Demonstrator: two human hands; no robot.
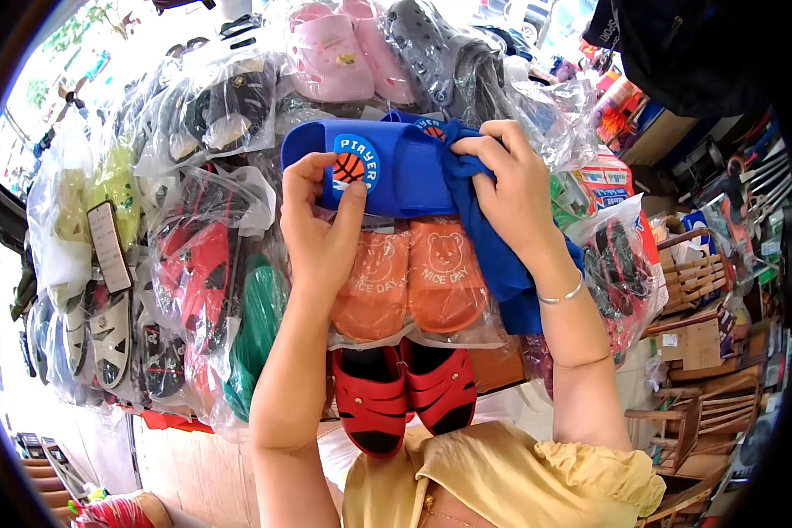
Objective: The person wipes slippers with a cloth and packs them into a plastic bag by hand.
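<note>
My left hand [319, 231] grips a pair of blue slide sandals [418, 180] by the strap of the nearer one. That strap has a round basketball badge [355, 165] reading "PLAYER", and my thumb lies on it. The second sandal shows only partly behind the first. In my closed right hand [512, 189] is a dark blue cloth [500, 264], pressed against the right end of the sandals and hanging down. Just below are orange "NICE DAY" bear slides [449, 277] in clear plastic, with red and black shoes [370, 400] nearest my body.
Bagged footwear covers the stand around me: pink clogs [334, 57], a grey clog [420, 53], red sandals [204, 277] and a green plastic-wrapped item [257, 326]. At the right are a bag of dark sandals [620, 268] and wooden chairs [691, 418].
</note>
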